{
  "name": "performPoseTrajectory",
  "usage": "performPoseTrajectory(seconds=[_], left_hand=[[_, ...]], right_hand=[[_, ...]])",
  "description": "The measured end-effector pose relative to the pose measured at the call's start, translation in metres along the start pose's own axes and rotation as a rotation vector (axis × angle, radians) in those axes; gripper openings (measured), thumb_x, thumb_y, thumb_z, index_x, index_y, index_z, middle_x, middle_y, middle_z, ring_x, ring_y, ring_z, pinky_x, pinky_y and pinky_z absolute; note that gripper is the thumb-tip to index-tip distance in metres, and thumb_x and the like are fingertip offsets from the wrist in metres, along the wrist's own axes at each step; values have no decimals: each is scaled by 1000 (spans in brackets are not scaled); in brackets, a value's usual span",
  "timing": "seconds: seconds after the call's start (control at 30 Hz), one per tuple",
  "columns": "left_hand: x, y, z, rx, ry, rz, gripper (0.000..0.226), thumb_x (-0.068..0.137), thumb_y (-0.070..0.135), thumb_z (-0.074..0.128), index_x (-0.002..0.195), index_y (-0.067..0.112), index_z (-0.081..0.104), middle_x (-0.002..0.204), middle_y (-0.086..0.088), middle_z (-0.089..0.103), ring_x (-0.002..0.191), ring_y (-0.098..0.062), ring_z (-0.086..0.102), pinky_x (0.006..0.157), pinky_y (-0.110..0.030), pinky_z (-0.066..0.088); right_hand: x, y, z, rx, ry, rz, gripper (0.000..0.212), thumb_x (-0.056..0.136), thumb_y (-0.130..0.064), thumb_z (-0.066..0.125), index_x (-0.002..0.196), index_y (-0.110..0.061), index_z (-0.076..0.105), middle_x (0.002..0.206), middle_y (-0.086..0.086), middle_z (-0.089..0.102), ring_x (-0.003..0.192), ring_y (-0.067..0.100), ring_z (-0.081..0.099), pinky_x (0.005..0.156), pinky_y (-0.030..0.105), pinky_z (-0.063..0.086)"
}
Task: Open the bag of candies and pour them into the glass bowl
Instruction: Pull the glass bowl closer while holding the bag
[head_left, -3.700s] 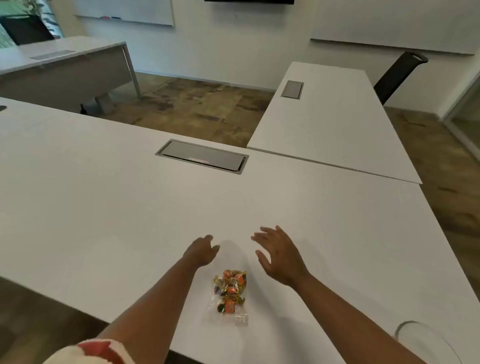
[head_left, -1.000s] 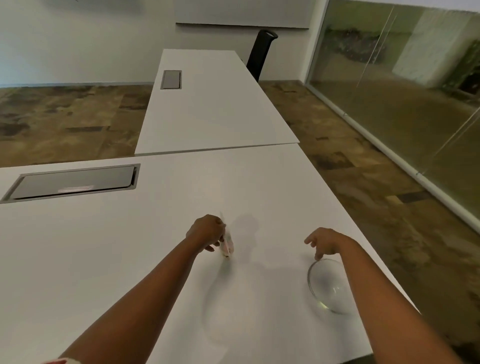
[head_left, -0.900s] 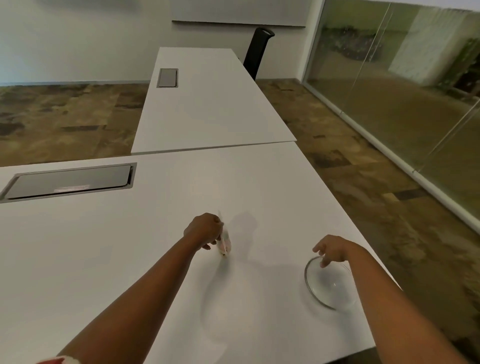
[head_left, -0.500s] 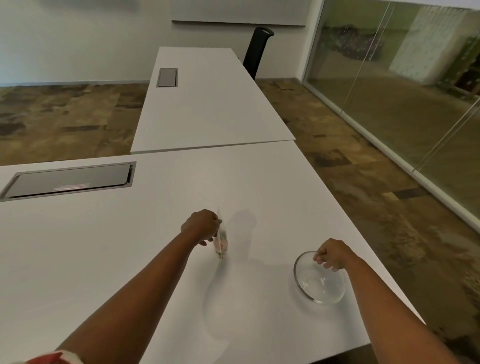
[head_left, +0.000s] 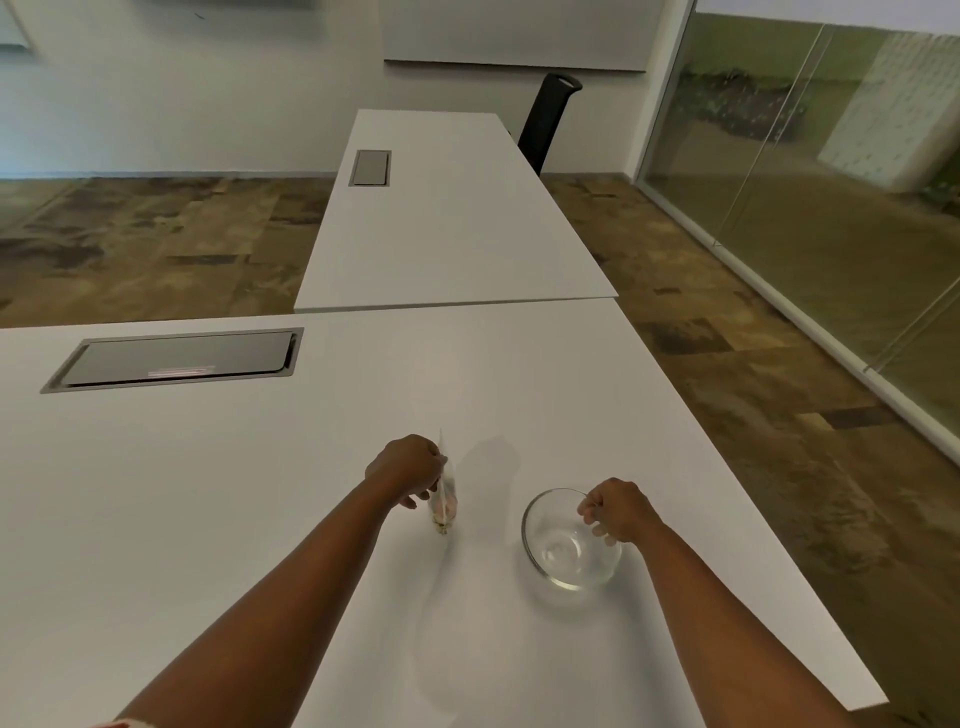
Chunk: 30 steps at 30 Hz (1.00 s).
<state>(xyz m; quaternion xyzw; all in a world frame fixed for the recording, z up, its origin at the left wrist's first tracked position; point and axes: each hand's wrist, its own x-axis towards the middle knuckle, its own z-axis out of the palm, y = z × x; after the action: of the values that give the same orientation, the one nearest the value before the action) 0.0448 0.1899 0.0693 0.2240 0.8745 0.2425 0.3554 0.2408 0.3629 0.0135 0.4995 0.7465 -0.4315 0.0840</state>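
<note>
My left hand (head_left: 408, 467) holds a small clear bag of candies (head_left: 445, 501) by its upper part. The bag hangs edge-on to the camera, its bottom near the white table (head_left: 208, 493). The candies inside show only as a pinkish blur. To the right, an empty glass bowl (head_left: 563, 545) sits tilted on the table. My right hand (head_left: 615, 509) is closed on the bowl's far right rim. Bag and bowl are a short gap apart.
A grey cable hatch (head_left: 176, 358) is set into the table at the far left. A second white table (head_left: 447, 218) adjoins at the back, with a black chair (head_left: 550, 119) behind it. The table's right edge runs close to the bowl; a glass wall (head_left: 831, 182) stands beyond.
My right hand reached the bowl near the table's right edge, gripped its rim and slid it left toward the bag. My left hand kept holding the bag upright in about the same place.
</note>
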Motion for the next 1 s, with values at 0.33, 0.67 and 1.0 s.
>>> performPoseTrajectory(seconds=[0.33, 0.67, 1.0], left_hand=[[-2, -5, -8, -54, 39, -30, 31, 92, 20, 45, 62, 21, 53, 61, 3, 60, 63, -15, 62, 55, -25, 51], [-5, -9, -16, -181, 17, -29, 33, 93, 23, 49, 62, 16, 56, 61, 0, 60, 57, -10, 60, 49, -23, 49], [-13, -8, -16, -412, 14, 7, 34, 92, 23, 52, 59, 13, 54, 62, -3, 60, 57, -15, 62, 53, -25, 51]], right_hand=[[6, -17, 19, -40, 20, -44, 26, 81, 5, 47, 96, 11, 67, 77, 12, 59, 67, 27, 57, 61, 33, 45], [11, -21, 26, -73, 10, -45, 24, 82, 2, 50, 95, 9, 69, 80, 14, 62, 68, 28, 60, 63, 33, 49], [-14, -59, 31, -259, 197, -180, 26, 88, -29, 59, 69, -13, 66, 88, 8, 71, 101, 30, 64, 70, 27, 43]])
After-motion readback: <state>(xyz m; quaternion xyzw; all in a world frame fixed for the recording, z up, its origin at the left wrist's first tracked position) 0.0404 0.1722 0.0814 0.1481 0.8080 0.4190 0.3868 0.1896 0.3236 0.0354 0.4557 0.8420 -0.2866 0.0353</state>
